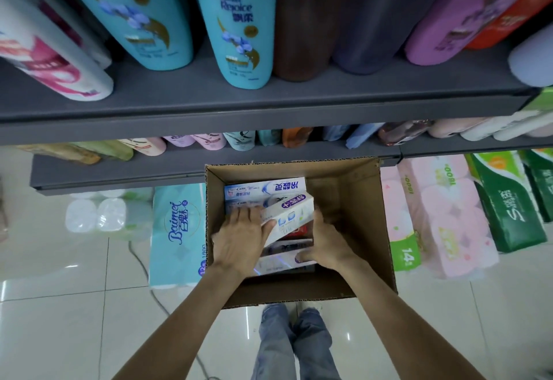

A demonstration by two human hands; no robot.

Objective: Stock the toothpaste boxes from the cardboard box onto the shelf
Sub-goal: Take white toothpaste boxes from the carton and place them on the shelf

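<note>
An open brown cardboard box (353,200) stands on the floor below the shelves, with several toothpaste boxes lying inside it. Both my hands are down in it. My left hand (239,239) and my right hand (324,245) hold a tilted white toothpaste box with a purple label (288,215) from either side, thumbs on its edges. A blue-and-white toothpaste box (263,189) lies flat behind it at the back of the carton. More boxes lie under my hands, partly hidden. The grey shelf (269,101) runs across above.
Teal shampoo bottles (239,29) and other bottles fill the upper shelf; smaller bottles line the lower shelf (119,167). A blue tissue pack (179,230) stands left of the carton, pink (443,218) and green paper packs at the right. My jeans-clad legs (294,340) stand on the tiled floor.
</note>
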